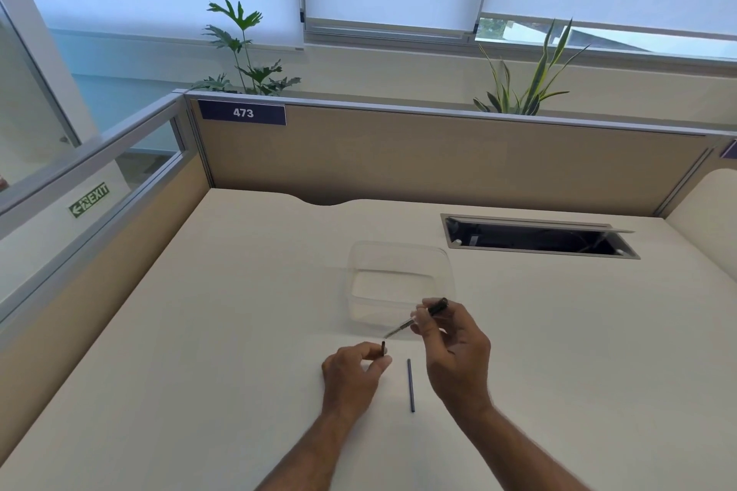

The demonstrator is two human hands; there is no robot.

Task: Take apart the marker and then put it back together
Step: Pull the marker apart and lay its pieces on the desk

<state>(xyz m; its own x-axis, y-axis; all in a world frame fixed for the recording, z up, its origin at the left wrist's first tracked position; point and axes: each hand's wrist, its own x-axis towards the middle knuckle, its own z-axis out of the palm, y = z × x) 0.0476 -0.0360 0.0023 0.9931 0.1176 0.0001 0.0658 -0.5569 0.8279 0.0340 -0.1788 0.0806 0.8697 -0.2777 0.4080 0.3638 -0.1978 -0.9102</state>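
My right hand pinches the marker body, a dark barrel held slanted above the desk with a thin pale tip pointing down-left. My left hand rests on the desk and pinches a small dark marker piece that sticks up between thumb and fingers. A thin dark-blue ink rod lies loose on the desk between my two hands, touching neither.
A clear plastic container stands just behind my hands on the beige desk. An open cable hatch sits at the back right. Partition walls close the desk at the back and left.
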